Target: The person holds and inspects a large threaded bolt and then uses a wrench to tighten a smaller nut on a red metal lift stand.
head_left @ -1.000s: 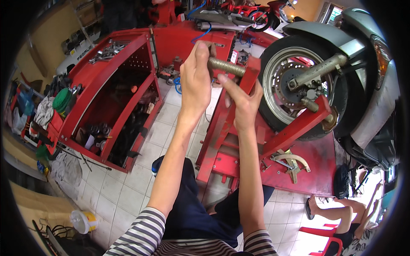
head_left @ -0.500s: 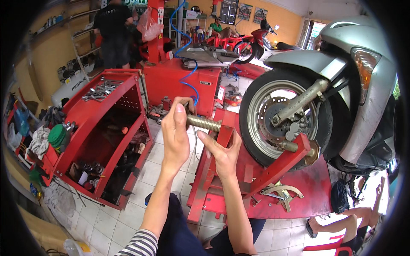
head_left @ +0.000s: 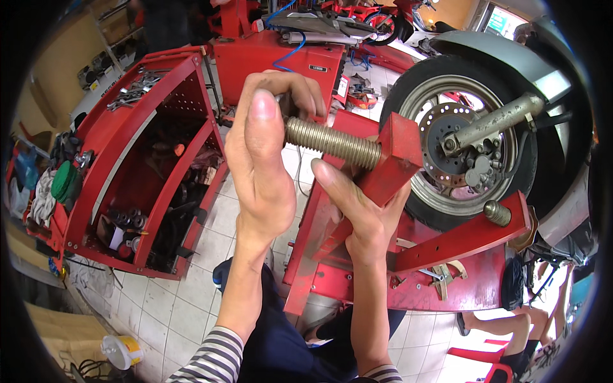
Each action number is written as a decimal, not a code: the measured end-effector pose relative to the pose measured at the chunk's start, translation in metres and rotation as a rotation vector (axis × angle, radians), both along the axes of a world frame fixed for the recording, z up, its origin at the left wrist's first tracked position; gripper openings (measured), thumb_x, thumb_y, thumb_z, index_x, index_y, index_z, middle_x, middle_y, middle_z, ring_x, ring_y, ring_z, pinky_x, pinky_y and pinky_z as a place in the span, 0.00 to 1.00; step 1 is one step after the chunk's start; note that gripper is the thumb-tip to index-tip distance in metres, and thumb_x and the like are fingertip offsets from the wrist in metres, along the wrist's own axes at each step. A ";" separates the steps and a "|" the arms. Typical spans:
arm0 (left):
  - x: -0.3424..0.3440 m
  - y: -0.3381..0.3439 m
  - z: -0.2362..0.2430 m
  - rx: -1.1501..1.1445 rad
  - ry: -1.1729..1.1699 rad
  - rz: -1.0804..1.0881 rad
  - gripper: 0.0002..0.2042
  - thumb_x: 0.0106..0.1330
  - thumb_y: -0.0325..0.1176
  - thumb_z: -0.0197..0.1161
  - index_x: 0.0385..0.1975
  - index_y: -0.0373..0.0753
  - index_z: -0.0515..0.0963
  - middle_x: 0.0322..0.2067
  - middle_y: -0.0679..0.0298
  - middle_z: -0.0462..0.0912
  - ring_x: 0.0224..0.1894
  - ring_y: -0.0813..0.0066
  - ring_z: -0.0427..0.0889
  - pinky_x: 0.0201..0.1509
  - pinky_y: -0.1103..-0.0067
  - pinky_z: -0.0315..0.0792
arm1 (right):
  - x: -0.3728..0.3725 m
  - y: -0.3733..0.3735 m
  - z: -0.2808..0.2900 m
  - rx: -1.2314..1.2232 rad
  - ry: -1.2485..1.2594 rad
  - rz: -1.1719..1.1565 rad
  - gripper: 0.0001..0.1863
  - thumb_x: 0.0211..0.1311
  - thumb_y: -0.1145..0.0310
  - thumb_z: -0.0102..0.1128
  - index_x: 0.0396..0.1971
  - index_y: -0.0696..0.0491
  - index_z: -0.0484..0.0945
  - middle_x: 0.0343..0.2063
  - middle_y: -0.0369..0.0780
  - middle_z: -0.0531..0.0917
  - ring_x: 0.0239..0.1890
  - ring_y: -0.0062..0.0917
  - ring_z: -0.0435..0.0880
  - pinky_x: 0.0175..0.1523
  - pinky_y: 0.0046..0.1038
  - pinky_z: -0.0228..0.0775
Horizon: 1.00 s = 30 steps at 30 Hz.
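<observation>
A thick threaded screw rod [head_left: 332, 142] runs through the top of a red steel clamp post [head_left: 401, 150]. My left hand [head_left: 258, 159] is closed around the rod's left end, thumb along the near side; the end inside the fingers is hidden. My right hand [head_left: 367, 223] grips the post just below the rod, thumb lying under the thread and the other fingers out of sight behind the metal. Beyond stands a motorbike's front wheel [head_left: 397, 89] with a drilled brake disc [head_left: 440, 118]. A second threaded rod [head_left: 497, 213] pokes through a slanting red arm [head_left: 463, 233] beside the wheel.
To the left stands a red tool cart [head_left: 167, 214] with wrenches [head_left: 135, 89] on top. A red lift platform [head_left: 421, 293] lies below the wheel, with metal parts on it. At lower right are another person's legs [head_left: 504, 322]. A white bucket [head_left: 121, 351] sits at lower left.
My view has come closer and tipped downward, so the clamp and hands look larger. My left hand stays on the rod's end and my right hand on the post.
</observation>
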State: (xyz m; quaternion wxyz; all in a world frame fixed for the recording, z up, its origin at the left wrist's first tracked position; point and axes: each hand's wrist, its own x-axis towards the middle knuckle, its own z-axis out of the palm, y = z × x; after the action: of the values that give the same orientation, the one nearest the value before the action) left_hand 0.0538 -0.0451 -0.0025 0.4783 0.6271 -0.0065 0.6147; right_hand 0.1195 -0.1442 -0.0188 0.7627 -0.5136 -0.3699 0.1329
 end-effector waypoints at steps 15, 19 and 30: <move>-0.039 -0.014 0.004 -0.110 0.240 -0.064 0.24 0.79 0.50 0.44 0.55 0.32 0.69 0.43 0.58 0.77 0.47 0.72 0.74 0.53 0.76 0.67 | 0.002 0.003 -0.003 0.021 -0.008 -0.010 0.19 0.50 0.70 0.79 0.32 0.58 0.74 0.19 0.28 0.72 0.22 0.10 0.67 0.27 0.18 0.59; -0.034 0.023 -0.014 0.191 0.062 -0.309 0.24 0.75 0.41 0.54 0.63 0.34 0.62 0.61 0.47 0.70 0.60 0.58 0.74 0.68 0.65 0.63 | 0.001 0.004 -0.004 0.028 -0.005 -0.008 0.19 0.50 0.70 0.79 0.33 0.58 0.74 0.19 0.28 0.71 0.22 0.10 0.67 0.27 0.18 0.58; -0.037 -0.007 -0.014 0.017 0.180 -0.059 0.25 0.79 0.46 0.45 0.63 0.30 0.65 0.59 0.50 0.74 0.62 0.65 0.74 0.68 0.72 0.64 | 0.001 0.006 -0.004 0.066 -0.012 -0.007 0.17 0.52 0.70 0.78 0.34 0.58 0.75 0.20 0.26 0.71 0.22 0.08 0.66 0.26 0.16 0.57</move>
State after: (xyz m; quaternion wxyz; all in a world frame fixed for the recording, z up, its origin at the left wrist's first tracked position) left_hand 0.0172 -0.0525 -0.0166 0.4895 0.6834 0.0131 0.5414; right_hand 0.1200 -0.1385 -0.0230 0.7775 -0.4902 -0.3769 0.1146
